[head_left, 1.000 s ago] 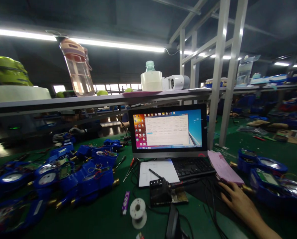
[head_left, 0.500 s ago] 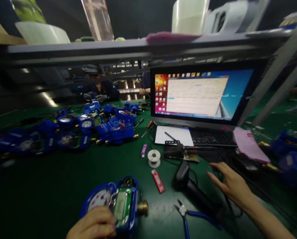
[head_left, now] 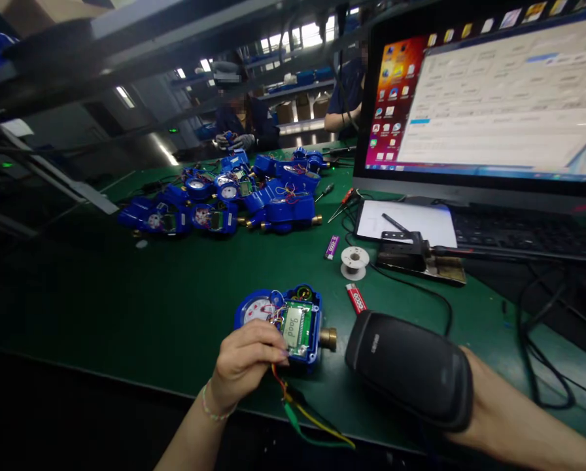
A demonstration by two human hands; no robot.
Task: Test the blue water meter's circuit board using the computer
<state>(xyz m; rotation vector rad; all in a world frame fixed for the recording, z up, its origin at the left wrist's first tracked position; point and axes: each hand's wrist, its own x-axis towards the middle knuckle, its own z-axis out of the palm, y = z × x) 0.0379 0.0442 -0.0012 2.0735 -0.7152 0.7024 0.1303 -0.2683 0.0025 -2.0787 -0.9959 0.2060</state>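
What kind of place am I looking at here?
Likely an electronics assembly line for water meters: piled blue meters, an open meter at the left hand, and a soldering stand.

1. The water meter has a glossy blue plastic shell — its end fitting looks like polished brass.
2. The scanner is matt black plastic, smooth.
3. The surface wears a matt green mat.
4. The sheet near the far edge is plain white paper.
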